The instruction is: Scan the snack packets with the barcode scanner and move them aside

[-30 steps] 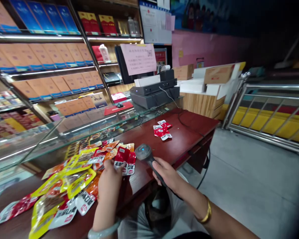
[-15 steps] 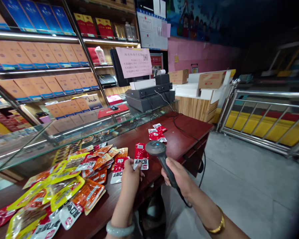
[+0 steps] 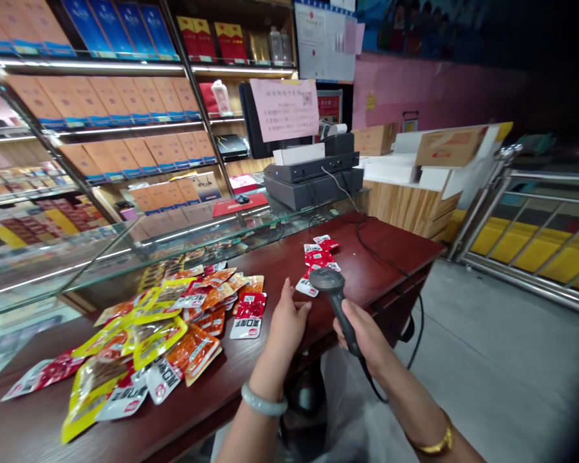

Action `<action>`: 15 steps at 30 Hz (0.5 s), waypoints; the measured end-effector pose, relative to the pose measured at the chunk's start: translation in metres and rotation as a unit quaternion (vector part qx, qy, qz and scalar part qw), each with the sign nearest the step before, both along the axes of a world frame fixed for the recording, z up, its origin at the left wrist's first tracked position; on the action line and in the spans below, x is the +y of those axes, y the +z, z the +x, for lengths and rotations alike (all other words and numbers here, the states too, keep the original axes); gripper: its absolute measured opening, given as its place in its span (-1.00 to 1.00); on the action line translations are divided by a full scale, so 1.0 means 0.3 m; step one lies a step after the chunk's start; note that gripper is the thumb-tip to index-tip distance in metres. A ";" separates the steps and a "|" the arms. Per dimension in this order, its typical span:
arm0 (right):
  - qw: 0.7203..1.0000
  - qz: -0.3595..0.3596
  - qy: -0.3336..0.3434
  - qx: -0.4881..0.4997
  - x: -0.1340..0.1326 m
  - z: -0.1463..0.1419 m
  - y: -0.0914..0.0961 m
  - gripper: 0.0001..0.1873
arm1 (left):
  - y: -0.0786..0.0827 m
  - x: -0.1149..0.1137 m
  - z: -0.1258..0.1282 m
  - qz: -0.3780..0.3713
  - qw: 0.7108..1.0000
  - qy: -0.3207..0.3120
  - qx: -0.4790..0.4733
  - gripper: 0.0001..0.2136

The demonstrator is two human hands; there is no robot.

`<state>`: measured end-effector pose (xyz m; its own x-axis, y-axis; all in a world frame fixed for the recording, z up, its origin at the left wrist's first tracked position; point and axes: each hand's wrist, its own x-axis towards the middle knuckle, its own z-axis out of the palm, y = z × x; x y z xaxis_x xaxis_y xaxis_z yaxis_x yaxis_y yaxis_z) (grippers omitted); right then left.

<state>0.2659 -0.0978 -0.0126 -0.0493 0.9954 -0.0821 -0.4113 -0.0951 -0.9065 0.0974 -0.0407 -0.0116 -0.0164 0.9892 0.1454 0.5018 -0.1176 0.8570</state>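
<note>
In the head view my right hand (image 3: 365, 334) is wrapped around the handle of a dark grey barcode scanner (image 3: 327, 281); its head tilts over the table. My left hand (image 3: 289, 321) is just left of the scanner, fingers stretched out and thumb apart, holding nothing I can see. Beyond it, several red-and-white snack packets (image 3: 318, 257) lie in a loose group, the nearest partly hidden by the scanner head. To the left of that hand a single red-and-white packet (image 3: 249, 316) lies flat beside a heap of yellow, orange and red snack packets (image 3: 159, 334).
The dark red wooden table (image 3: 386, 247) borders a glass display counter (image 3: 174, 241). A cash register (image 3: 313, 183) stands behind, with a cable (image 3: 361, 238) trailing over the table. Boxed goods fill the shelves (image 3: 125, 122). A metal railing (image 3: 535, 225) is at the right.
The packet near my left hand has moved away to the far group, and that hand has gone forward and right and opened. The scanner stays in my right hand; the view has shifted.
</note>
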 end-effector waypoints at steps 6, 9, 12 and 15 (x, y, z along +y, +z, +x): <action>1.000 -0.001 0.014 -0.004 -0.017 0.003 -0.014 -0.51 | 0.081 -0.106 -0.196 0.097 0.891 0.156 0.416 -0.61; 1.000 0.001 0.022 -0.018 -0.020 -0.023 -0.005 -0.50 | 0.096 -0.132 -0.298 0.037 0.833 0.188 0.519 -0.53; 0.999 0.008 0.041 -0.030 -0.020 -0.058 0.003 -0.50 | 0.096 -0.135 -0.341 -0.010 0.823 0.147 0.549 -0.55; 0.997 0.014 0.066 -0.033 -0.025 -0.085 0.006 -0.50 | 0.096 -0.129 -0.338 -0.039 0.838 0.135 0.527 -0.59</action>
<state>0.2405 -0.1053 -0.0109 -0.1757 0.9825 -0.0612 -0.3359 -0.1183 -0.9344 -0.0040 -0.0793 0.0173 -0.1446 0.9774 0.1539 0.9843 0.1579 -0.0782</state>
